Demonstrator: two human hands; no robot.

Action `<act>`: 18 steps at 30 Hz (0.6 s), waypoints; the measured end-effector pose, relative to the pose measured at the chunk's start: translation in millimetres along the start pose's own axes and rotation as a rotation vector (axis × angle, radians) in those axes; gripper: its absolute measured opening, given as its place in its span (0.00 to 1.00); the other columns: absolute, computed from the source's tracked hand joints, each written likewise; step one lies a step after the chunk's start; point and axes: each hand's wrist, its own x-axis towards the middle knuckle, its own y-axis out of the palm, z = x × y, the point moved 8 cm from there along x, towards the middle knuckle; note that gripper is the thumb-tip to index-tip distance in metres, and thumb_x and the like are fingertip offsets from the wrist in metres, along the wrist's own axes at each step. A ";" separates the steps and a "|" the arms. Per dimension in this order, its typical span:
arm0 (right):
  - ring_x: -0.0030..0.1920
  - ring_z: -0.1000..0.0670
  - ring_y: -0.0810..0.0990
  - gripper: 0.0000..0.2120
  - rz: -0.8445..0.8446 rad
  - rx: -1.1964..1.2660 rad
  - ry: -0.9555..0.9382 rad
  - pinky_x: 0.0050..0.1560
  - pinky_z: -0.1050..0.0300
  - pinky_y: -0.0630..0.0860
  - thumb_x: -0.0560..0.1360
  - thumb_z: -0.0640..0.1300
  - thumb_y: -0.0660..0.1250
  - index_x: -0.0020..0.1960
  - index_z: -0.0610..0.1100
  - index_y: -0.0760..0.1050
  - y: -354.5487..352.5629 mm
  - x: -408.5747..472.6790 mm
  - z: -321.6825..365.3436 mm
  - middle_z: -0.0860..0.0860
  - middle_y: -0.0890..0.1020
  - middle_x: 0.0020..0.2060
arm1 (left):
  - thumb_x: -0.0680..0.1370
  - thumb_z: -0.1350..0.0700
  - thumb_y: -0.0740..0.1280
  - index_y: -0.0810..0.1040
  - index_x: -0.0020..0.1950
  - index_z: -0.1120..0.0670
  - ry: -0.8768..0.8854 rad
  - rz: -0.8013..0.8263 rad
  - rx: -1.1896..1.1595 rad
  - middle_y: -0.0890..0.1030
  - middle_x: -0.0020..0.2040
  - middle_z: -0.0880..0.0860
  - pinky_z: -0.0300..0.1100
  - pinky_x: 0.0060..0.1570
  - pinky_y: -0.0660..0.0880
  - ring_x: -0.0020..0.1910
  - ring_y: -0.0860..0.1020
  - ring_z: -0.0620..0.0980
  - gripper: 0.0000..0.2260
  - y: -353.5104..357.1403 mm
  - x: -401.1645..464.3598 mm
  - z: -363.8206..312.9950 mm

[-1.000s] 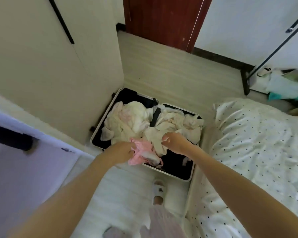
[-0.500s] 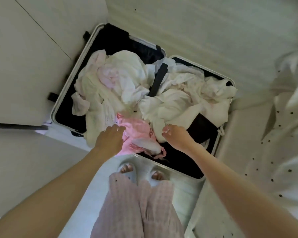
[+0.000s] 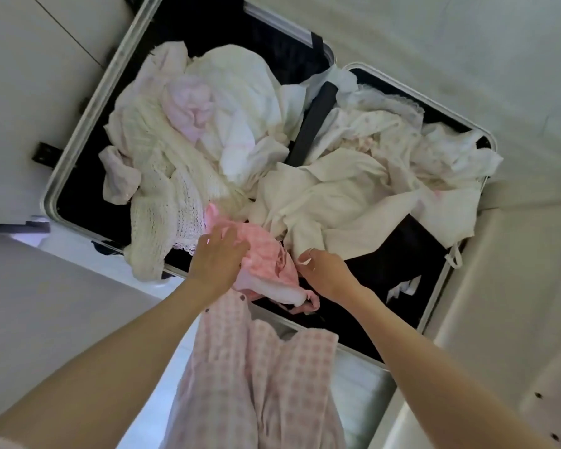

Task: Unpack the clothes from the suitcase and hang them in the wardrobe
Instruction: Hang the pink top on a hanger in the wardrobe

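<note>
An open black suitcase with a silver rim [image 3: 78, 137] lies on the floor, heaped with crumpled white and cream clothes [image 3: 240, 124]. A cream knit piece [image 3: 162, 205] hangs over its near edge. At the near side of the heap lies a pink checked garment [image 3: 266, 257]. My left hand [image 3: 217, 264] rests on the garment's left part with fingers spread; its thumb is hidden. My right hand [image 3: 324, 273] pinches a pale edge of the same garment with curled fingers.
A bed with a dotted white sheet [image 3: 531, 335] runs along the right, close to the suitcase. A pale cabinet panel [image 3: 30, 92] stands at the left. My pink checked clothing [image 3: 259, 384] hangs below the hands. Pale floor [image 3: 434, 34] lies beyond the suitcase.
The view has dropped closer over the suitcase. Both hands have stayed at the pink garment; my left hand's fingers have spread over it and my right hand has shifted onto its edge.
</note>
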 end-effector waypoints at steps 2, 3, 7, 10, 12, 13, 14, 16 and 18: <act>0.59 0.44 0.76 0.16 0.014 -0.006 0.015 0.54 0.55 0.71 0.79 0.47 0.58 0.64 0.44 0.71 -9.4 -19.9 5.7 0.45 0.79 0.58 | 0.74 0.63 0.64 0.75 0.60 0.55 0.003 -0.094 -0.078 0.73 0.60 0.58 0.49 0.48 0.72 0.56 0.71 0.60 0.15 -31.2 -17.4 -2.4; 0.59 0.44 0.76 0.16 0.024 -0.019 0.012 0.54 0.56 0.70 0.78 0.46 0.58 0.65 0.44 0.71 -15.5 -32.4 11.1 0.45 0.78 0.59 | 0.71 0.64 0.68 0.77 0.57 0.56 0.008 -0.144 -0.112 0.76 0.55 0.59 0.47 0.40 0.73 0.51 0.74 0.60 0.14 -49.5 -27.7 -4.4; 0.63 0.45 0.73 0.21 0.022 -0.024 -0.050 0.60 0.56 0.68 0.76 0.43 0.61 0.69 0.43 0.66 -47.8 -94.6 40.1 0.45 0.75 0.63 | 0.62 0.65 0.74 0.81 0.47 0.56 0.043 -0.194 -0.172 0.78 0.39 0.57 0.40 0.24 0.66 0.36 0.75 0.59 0.15 -124.9 -74.9 -14.2; 0.68 0.44 0.67 0.30 -0.019 -0.063 -0.154 0.66 0.55 0.63 0.75 0.44 0.65 0.74 0.43 0.58 -81.8 -146.9 71.0 0.44 0.68 0.68 | 0.61 0.63 0.75 0.80 0.43 0.57 0.087 -0.261 -0.182 0.76 0.36 0.56 0.38 0.21 0.65 0.33 0.74 0.58 0.13 -192.3 -110.5 -19.2; 0.70 0.42 0.64 0.34 -0.044 -0.131 -0.217 0.69 0.53 0.59 0.75 0.47 0.67 0.75 0.43 0.55 -105.8 -180.0 92.3 0.43 0.65 0.70 | 0.71 0.60 0.68 0.77 0.52 0.57 0.082 -0.298 -0.245 0.76 0.46 0.57 0.45 0.30 0.72 0.43 0.73 0.59 0.11 -239.9 -135.9 -20.8; 0.69 0.41 0.65 0.34 -0.068 -0.163 -0.237 0.69 0.51 0.61 0.74 0.49 0.67 0.75 0.44 0.56 -117.4 -194.9 102.4 0.43 0.66 0.68 | 0.74 0.59 0.64 0.76 0.56 0.57 0.062 -0.311 -0.268 0.75 0.50 0.57 0.47 0.36 0.73 0.48 0.71 0.59 0.11 -261.8 -149.5 -20.7; 0.66 0.41 0.69 0.33 -0.101 -0.191 -0.273 0.66 0.48 0.65 0.73 0.51 0.68 0.73 0.44 0.60 -133.4 -215.9 116.4 0.43 0.70 0.65 | 0.76 0.58 0.62 0.74 0.59 0.56 0.038 -0.356 -0.291 0.74 0.53 0.57 0.48 0.39 0.74 0.51 0.70 0.58 0.12 -291.5 -170.7 -18.3; 0.57 0.42 0.75 0.26 -0.149 -0.257 -0.307 0.57 0.45 0.72 0.70 0.55 0.68 0.64 0.45 0.68 -154.1 -239.0 133.4 0.45 0.77 0.54 | 0.77 0.58 0.60 0.72 0.62 0.55 0.003 -0.402 -0.316 0.72 0.56 0.56 0.46 0.42 0.72 0.54 0.69 0.57 0.14 -329.2 -195.5 -16.0; 0.52 0.44 0.76 0.19 -0.188 -0.305 -0.336 0.54 0.45 0.74 0.72 0.52 0.66 0.58 0.43 0.70 -178.3 -275.3 156.2 0.46 0.78 0.49 | 0.78 0.57 0.59 0.71 0.64 0.54 -0.035 -0.426 -0.325 0.72 0.58 0.56 0.45 0.47 0.71 0.56 0.70 0.57 0.15 -362.4 -226.0 -9.9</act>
